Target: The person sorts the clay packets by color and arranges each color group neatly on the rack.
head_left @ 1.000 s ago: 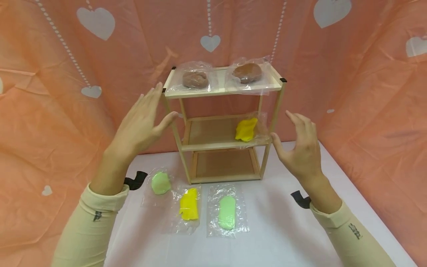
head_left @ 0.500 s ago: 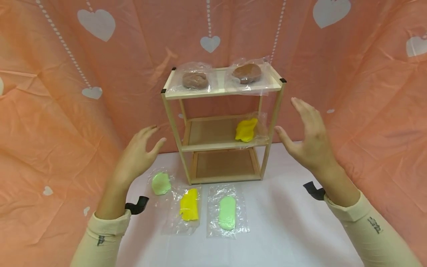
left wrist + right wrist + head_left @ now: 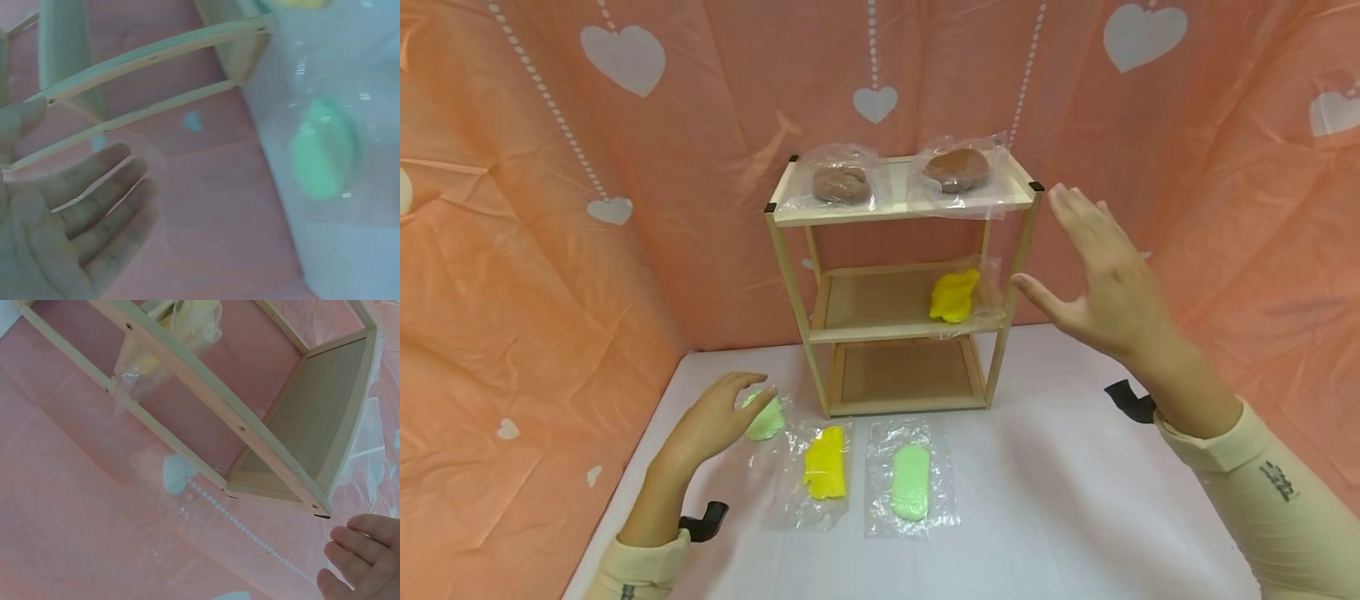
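My left hand [image 3: 718, 421], its fingers relaxed and holding nothing, hovers low at the left and overlaps a round light-green clay piece [image 3: 765, 417] in a clear bag. In the left wrist view that green clay [image 3: 326, 149] lies on the table, apart from the spread fingers [image 3: 106, 219]. Raised beside the shelf's right posts, my right hand [image 3: 1108, 287] has straight fingers and nothing in it. Bagged yellow clay [image 3: 825, 463] and an oblong bagged green clay [image 3: 911, 482] lie on the white table [image 3: 1037, 517] in front of the shelf.
A three-tier wooden shelf [image 3: 902, 333] stands at the back. Two bagged brown clay lumps, one on the left [image 3: 841, 184] and one on the right [image 3: 957, 171], sit on top. Bagged yellow clay [image 3: 954, 296] rests on the middle tier. A pink heart-printed cloth [image 3: 715, 100] hangs behind.
My left hand has come down from beside the shelf's upper left to the round green clay. My right hand has risen and shifted slightly right. The bagged clay pieces and shelf have stayed put.
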Demonstrator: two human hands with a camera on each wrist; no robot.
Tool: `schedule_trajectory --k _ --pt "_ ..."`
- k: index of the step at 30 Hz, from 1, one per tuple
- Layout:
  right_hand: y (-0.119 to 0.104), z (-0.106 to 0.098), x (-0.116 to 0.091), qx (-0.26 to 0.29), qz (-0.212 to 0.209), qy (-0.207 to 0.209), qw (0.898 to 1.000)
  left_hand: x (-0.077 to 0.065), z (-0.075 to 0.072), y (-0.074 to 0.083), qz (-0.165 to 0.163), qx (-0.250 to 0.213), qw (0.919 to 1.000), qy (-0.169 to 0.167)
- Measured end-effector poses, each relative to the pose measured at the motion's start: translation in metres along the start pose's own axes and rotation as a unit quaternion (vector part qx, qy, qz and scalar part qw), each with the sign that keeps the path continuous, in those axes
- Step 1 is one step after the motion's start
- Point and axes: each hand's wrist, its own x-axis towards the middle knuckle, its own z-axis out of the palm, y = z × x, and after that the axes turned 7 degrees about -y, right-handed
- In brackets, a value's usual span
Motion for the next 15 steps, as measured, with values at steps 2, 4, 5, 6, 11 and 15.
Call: schedule_trajectory --k 2,4,5,6,11,15 --pt "0.000 -0.004 0.002 -0.006 0.004 -0.021 1.000 -0.004 0.007 -0.005 -0.007 0.001 0.9998 -0.020" --pt "0.000 -0.008 0.005 -0.014 0.006 -0.041 0.999 -0.007 0.013 -0.010 -0.014 0.000 0.9990 -0.042" --pt "0.000 -0.010 0.006 -0.017 0.008 -0.051 0.998 -0.008 0.016 -0.012 -0.018 -0.001 0.9984 -0.053" --pt "0.000 -0.011 0.007 -0.020 0.010 -0.061 0.998 -0.009 0.019 -0.014 -0.023 -0.002 0.9977 -0.063" --pt "0.002 -0.019 0.012 -0.025 0.019 -0.098 0.995 -0.013 0.033 -0.022 -0.047 -0.008 0.9947 -0.091" --pt "0.004 -0.022 0.017 -0.027 0.027 -0.120 0.992 -0.015 0.042 -0.026 -0.071 -0.012 0.9920 -0.104"
